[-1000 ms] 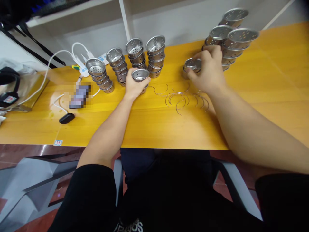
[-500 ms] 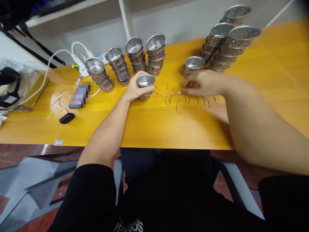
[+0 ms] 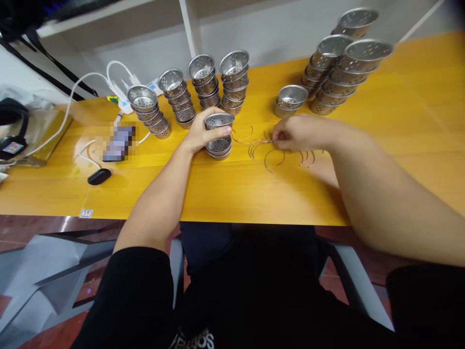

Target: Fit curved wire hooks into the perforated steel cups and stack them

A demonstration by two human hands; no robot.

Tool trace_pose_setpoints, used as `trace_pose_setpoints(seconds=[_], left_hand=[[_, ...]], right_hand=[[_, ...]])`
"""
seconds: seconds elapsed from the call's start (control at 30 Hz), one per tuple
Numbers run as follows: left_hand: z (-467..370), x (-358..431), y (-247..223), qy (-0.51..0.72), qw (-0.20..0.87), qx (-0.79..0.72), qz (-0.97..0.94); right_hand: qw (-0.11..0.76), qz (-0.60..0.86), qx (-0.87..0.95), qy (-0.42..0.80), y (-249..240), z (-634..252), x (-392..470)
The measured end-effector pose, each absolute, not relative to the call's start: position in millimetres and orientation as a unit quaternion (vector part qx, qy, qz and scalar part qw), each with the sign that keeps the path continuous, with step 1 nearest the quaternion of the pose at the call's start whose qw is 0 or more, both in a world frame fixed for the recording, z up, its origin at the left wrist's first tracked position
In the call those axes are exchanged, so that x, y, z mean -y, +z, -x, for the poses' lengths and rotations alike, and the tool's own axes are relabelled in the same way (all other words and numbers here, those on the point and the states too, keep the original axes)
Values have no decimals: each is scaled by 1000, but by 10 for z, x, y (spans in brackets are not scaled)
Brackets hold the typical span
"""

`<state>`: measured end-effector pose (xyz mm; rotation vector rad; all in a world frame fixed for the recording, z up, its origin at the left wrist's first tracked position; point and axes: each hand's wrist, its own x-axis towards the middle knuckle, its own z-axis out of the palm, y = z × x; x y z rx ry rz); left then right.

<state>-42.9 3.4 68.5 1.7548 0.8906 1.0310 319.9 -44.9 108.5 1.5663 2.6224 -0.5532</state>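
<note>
My left hand (image 3: 203,133) is wrapped round a perforated metal cup (image 3: 219,121), tilted above another cup (image 3: 219,146) that stands on the table. To the right, my right hand (image 3: 286,133) has its fingertips pinched together at the thin curved wires (image 3: 275,157) spread on the tabletop. Whether a wire is between those fingertips is too small to tell. Just behind my right hand stands a short stack of cups (image 3: 291,99).
Several stacks of perforated cups (image 3: 177,99) stand behind my left hand, and taller stacks (image 3: 337,75) are at the back right. A phone (image 3: 119,143), a black oval device (image 3: 99,176), white cables and headphones (image 3: 13,128) lie on the left of the table (image 3: 225,194).
The cup in my left hand has separated from the one below, which now shows its inside. My right hand has moved slightly left and down, its fingers closing at the wires.
</note>
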Motion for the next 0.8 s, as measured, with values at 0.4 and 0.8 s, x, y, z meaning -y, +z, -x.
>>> trace_pose_setpoints(seconds=[0.4,0.8], left_hand=[[366,-277,371,451,346,-388,-726],[384,-424,207,500,328,-394,-698]], right_hand=[[14,-464,-875,-135,1113,-2977,595],[-136,-510,-841,-121,1118,-3054,544]])
